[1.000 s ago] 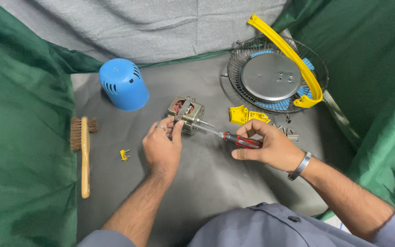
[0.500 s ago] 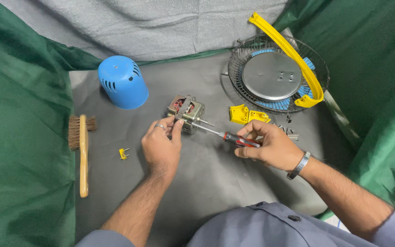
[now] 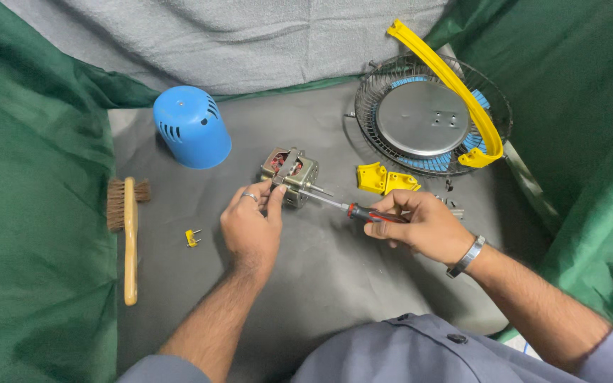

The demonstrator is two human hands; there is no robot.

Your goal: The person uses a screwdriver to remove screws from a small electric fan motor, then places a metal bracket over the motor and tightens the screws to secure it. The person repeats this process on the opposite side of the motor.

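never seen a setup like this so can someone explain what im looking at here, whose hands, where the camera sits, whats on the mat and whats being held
There is no machine here: these are one person's two bare hands, filmed by a camera worn on their head and looking down at a dark grey mat with green cloth around it. The left hand pinches the small metal electric motor with copper windings. The right hand holds a red-and-black-handled screwdriver, its tip pointed at the motor. Lying around: a blue plastic domed cover, a wooden-handled brush, a tiny yellow clip, two yellow plastic brackets, and a round wire fan guard with a grey disc, blue blades and a yellow curved strip across it.
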